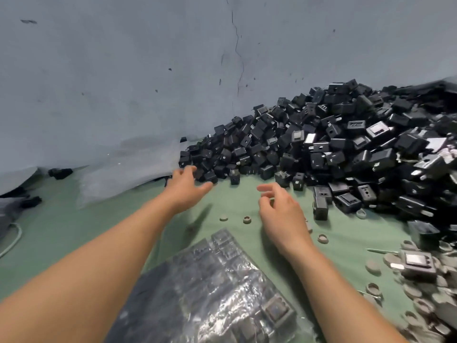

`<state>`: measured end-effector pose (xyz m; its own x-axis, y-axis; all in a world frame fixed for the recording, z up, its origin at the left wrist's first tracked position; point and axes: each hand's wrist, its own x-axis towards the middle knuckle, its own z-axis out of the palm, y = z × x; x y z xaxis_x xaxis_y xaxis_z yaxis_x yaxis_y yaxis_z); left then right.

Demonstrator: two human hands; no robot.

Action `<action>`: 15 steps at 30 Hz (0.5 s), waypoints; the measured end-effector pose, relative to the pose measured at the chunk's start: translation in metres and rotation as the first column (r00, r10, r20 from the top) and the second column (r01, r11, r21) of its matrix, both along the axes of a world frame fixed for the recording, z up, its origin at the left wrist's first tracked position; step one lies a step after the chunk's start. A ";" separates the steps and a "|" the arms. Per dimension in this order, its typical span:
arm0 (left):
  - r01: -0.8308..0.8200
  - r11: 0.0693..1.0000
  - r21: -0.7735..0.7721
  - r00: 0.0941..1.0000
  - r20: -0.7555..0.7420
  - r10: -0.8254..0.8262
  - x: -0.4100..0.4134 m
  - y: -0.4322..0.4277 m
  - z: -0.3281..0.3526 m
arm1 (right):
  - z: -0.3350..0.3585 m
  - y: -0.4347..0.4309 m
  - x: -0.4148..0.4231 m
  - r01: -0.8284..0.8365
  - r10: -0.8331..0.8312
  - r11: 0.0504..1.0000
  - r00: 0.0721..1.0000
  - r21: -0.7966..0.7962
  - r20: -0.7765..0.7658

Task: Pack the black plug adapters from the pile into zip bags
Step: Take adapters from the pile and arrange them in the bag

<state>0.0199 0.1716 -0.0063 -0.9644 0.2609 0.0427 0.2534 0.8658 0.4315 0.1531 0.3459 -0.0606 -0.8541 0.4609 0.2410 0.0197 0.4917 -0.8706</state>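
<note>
Lying nearest the camera, a clear zip bag [210, 293] already filled with rows of black plug adapters rests on the green table cover [61, 219], between the person's two bare forearms. To its right, at the frame's lower edge, a heap of grey round caps [425, 313] spreads over the cover, with a single adapter [418, 264] sitting on top of it. A few loose caps [247, 219] lie scattered just beyond the bag. Above them the right hand [279, 209] hovers over the cover, fingers loosely curled and nothing visible in its hold, short of the nearest adapters. Farther out, the left hand [185, 185] stretches to the left foot of the pile, palm down, fingers straight and spread, gripping nothing. Its fingertips are at the outermost adapters, though contact cannot be made out. The pile of black plug adapters [333, 144] rises from the middle of the cover toward the right edge of the frame, banked against the wall, with stray units [320, 209] standing apart at its near foot. At left, a white cable [20, 233] curves over the cover, and translucent plastic sheeting [118, 177] lies crumpled along the base of the wall. Behind everything stands a blue-grey wall [99, 70], marked by a thin vertical crack [243, 68].
</note>
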 end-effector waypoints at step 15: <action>-0.049 0.997 0.056 0.999 0.004 0.048 -0.029 -0.044 -0.034 | 0.011 -0.029 -0.015 -0.177 0.131 0.946 0.975 0.271 0.181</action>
<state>-0.0096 0.1280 -0.0401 -0.9760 0.2111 0.0534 0.2105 0.8512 0.4807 0.1376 0.3167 -0.0496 -0.9470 0.2530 0.1979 0.0505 0.7256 -0.6863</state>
